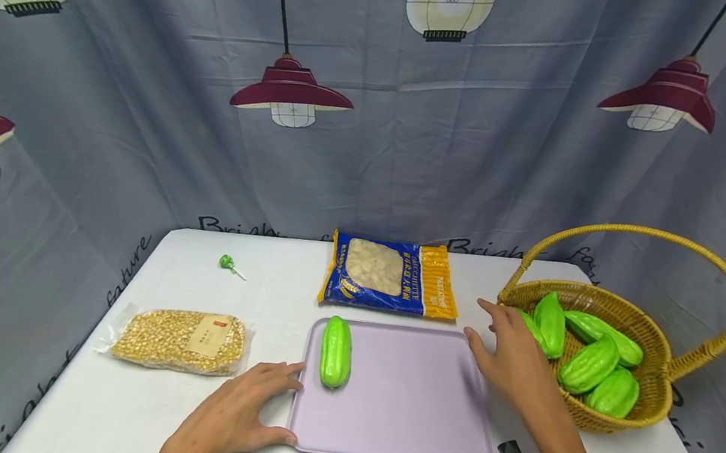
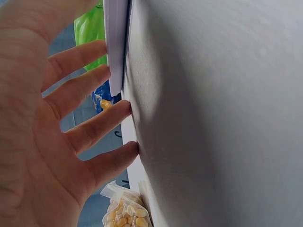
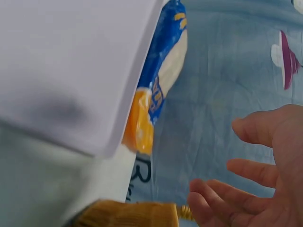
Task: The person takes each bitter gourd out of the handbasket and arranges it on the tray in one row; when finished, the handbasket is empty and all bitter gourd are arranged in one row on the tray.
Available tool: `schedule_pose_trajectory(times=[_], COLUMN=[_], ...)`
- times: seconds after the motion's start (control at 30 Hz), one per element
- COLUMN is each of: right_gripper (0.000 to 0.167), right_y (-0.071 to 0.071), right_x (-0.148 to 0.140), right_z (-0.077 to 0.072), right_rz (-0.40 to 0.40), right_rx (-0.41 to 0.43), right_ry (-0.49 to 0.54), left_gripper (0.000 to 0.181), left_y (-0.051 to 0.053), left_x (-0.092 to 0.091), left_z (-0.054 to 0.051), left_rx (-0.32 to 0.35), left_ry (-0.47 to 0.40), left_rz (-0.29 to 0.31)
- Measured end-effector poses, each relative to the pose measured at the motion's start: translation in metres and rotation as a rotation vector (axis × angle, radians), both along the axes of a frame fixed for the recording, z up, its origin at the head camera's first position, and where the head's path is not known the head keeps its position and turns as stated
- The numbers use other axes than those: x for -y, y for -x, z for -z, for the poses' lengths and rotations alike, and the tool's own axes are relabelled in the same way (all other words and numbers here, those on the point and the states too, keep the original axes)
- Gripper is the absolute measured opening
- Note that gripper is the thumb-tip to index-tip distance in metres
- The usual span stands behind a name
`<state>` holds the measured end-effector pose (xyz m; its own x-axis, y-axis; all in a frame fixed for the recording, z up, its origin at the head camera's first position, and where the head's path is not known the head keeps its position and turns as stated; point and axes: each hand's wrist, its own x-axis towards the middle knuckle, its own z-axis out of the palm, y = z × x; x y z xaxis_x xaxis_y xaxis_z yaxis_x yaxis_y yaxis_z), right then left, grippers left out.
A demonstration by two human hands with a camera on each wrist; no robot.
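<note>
A lilac tray [image 1: 409, 406] lies on the white table with one green vegetable [image 1: 337, 353] near its left edge. My left hand [image 1: 239, 408] is at the tray's left side, fingers spread and fingertips at the rim; the left wrist view shows the fingers [image 2: 90, 85] beside the tray's edge [image 2: 115, 52]. My right hand [image 1: 513, 354] hangs above the space between the tray's back right corner and the wicker basket [image 1: 656, 353], its fingers apart and holding nothing. In the right wrist view that hand [image 3: 255, 179] is clear of the tray [image 3: 71, 56].
Several green vegetables [image 1: 591, 362] lie in the basket, whose tall handle stands up. Behind the tray is a blue and yellow pasta bag [image 1: 391, 276]. A bag of corn kernels [image 1: 182, 340] lies at the left, with a green lollipop [image 1: 227, 263] farther back.
</note>
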<state>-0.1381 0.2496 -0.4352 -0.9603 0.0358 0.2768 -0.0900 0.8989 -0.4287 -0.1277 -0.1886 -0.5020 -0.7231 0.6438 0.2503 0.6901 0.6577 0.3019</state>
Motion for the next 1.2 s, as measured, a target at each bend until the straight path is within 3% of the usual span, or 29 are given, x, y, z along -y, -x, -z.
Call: schedule_pose_trajectory(times=[0.17,0.5,1.2], right_gripper=[0.054,0.043,0.052], right_y=[-0.001,0.0,0.011], right_x=[-0.015,-0.046,-0.094], right_z=[-0.001,0.01,0.017], right_rz=[0.02,0.036,0.085], right_rx=[-0.034,-0.11,0.054], right_ry=[-0.055,-0.052,-0.035], left_gripper=[0.068,0.067,0.066], left_y=[0.0,-0.001,-0.001], left_x=[0.0,0.0,0.0], left_z=[0.001,0.001,0.0], left_rx=[-0.012,-0.027,0.032], left_ry=[0.0,-0.011,-0.013], left_rz=[0.003,0.006,-0.009])
